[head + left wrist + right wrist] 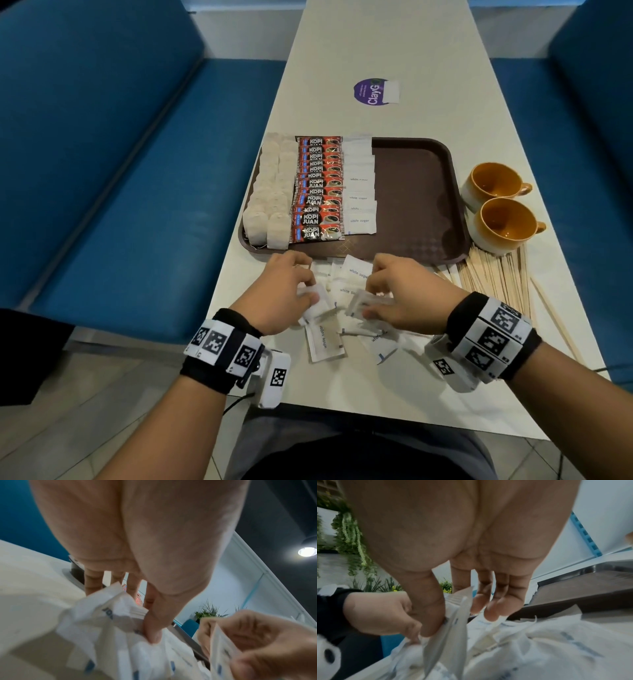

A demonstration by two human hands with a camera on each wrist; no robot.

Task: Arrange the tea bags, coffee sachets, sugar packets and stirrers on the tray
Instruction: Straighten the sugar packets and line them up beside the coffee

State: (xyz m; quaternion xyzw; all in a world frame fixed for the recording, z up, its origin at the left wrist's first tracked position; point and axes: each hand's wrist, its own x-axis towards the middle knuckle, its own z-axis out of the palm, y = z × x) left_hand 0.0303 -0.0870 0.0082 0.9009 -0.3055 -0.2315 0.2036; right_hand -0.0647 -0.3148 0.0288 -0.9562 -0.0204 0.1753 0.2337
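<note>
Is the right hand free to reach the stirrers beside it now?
Probably not yet: the right hand is pinching sugar packets. Otherwise the stirrers lie uncovered just to its right.

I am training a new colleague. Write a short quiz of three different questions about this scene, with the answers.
1. True or false: the wooden stirrers already lie on the tray.
2. Which row on the tray stands between the tea bags and the sugar packets? A) cups B) coffee sachets C) stirrers
3. Fill in: the left hand and the right hand each pinch loose ____ packets in front of the tray.

Key: 1 false, they lie on the table beside two cups; 2 B; 3 sugar.
</note>
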